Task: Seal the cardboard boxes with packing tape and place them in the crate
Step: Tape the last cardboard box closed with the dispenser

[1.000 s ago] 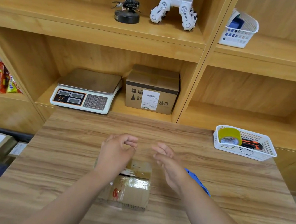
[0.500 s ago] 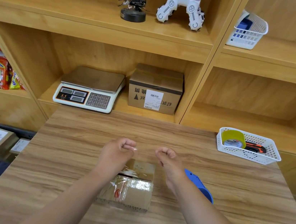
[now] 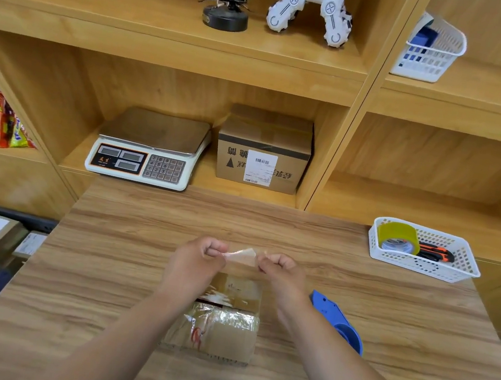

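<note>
Left hand [image 3: 194, 257] and right hand [image 3: 283, 270] pinch a thin, clear, crinkly strip of tape [image 3: 240, 256] between them, just above the small brown cardboard box [image 3: 224, 330], blue tape dispenser [image 3: 336, 324] beside the box

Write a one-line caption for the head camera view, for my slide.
Left hand and right hand pinch a clear tape strip above the cardboard box, blue dispenser alongside.
</note>
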Demonstrator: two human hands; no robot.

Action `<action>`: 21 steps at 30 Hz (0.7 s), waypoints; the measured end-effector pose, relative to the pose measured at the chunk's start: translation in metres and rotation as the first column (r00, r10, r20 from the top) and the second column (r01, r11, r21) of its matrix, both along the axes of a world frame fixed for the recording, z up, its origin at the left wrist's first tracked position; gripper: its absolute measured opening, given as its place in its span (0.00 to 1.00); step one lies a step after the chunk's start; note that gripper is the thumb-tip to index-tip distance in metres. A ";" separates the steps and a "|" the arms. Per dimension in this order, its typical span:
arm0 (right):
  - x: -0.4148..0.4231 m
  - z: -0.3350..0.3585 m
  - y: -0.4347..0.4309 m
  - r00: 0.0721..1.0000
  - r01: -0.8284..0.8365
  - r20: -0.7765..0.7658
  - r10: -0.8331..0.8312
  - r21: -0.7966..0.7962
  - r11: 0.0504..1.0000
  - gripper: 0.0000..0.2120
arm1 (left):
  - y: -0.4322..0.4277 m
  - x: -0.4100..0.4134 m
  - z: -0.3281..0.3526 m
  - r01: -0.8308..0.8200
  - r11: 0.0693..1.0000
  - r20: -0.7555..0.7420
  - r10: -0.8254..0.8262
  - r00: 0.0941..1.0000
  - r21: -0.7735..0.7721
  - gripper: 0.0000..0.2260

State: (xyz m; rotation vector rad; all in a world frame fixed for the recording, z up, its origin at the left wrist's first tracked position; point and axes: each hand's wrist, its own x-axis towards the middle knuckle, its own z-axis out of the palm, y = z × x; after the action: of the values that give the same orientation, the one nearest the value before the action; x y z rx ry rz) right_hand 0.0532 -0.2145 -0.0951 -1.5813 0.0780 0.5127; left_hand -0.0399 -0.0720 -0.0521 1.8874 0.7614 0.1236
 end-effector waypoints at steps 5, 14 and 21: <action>-0.010 -0.013 0.000 0.997 0.074 0.014 -0.073 -0.128 0.989 0.11 | -0.006 -0.002 -0.019 -0.107 0.993 -0.077 0.110 0.991 0.040 0.03; -0.020 -0.031 -0.008 0.995 0.090 -0.017 -0.101 -0.321 0.943 0.06 | -0.014 0.007 -0.054 -0.100 0.995 -0.157 0.097 0.983 -0.013 0.07; -0.016 -0.033 -0.007 0.998 0.049 -0.009 -0.058 -0.417 0.907 0.06 | -0.014 0.014 -0.060 -0.001 0.999 -0.195 0.009 0.981 0.042 0.07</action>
State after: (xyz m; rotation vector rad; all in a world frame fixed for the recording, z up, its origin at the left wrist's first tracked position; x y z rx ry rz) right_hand 0.0376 -0.2215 -0.1277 -1.9869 0.2614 0.4905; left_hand -0.0255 -0.0857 -0.1120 1.9569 0.9019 -0.0443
